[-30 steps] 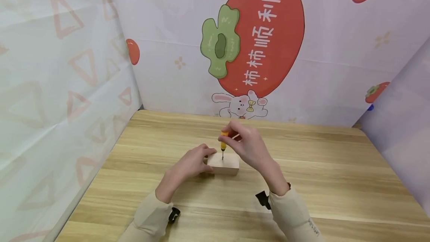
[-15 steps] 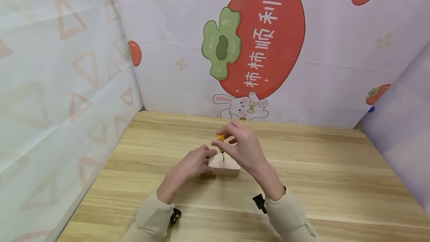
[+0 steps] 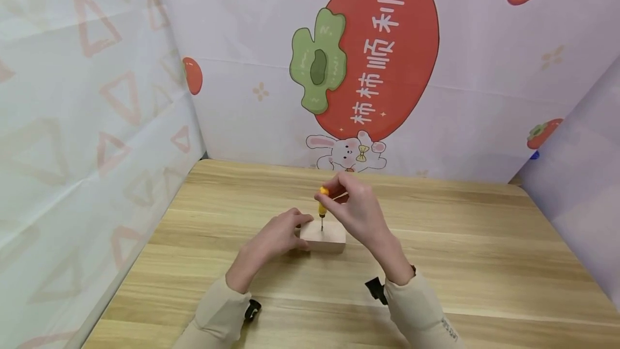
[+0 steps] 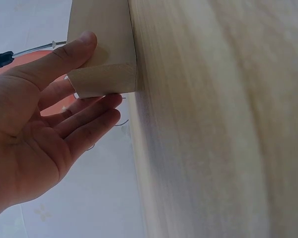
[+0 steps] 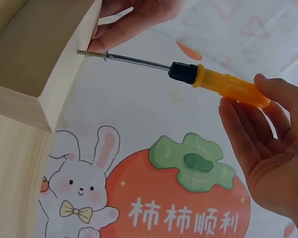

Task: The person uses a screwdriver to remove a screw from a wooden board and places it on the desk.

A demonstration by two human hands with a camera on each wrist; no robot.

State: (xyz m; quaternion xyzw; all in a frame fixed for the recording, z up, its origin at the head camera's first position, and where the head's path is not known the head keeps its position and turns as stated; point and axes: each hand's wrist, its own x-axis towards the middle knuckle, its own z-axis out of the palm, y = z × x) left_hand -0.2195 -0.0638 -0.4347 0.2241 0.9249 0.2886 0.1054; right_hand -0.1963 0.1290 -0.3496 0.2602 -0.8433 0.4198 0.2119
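A pale wooden block [image 3: 326, 240] lies on the table. My left hand [image 3: 276, 235] grips its left end, thumb on the near side and fingers on the far side; the left wrist view shows the thumb pressed to the block [image 4: 104, 34]. My right hand [image 3: 359, 210] pinches the end of a screwdriver's [image 3: 322, 206] yellow handle between thumb and fingers. In the right wrist view the screwdriver [image 5: 228, 88] has a black collar and a thin steel shaft, its tip at the head of a screw [image 5: 93, 53]. The screw stands out of the block's top face, most of its thread showing.
The wood-grain table [image 3: 460, 252] reaches back to a printed cloth [image 3: 232, 117] with a big persimmon and a rabbit. Another cloth [image 3: 87, 176] with triangles hangs along the left. Black straps [image 3: 378, 290] are at both sleeves.
The screwdriver leaned over the block half a second ago and now stands upright again, the right hand shifting slightly right and its grip changing on the handle. The left hand keeps holding the block.
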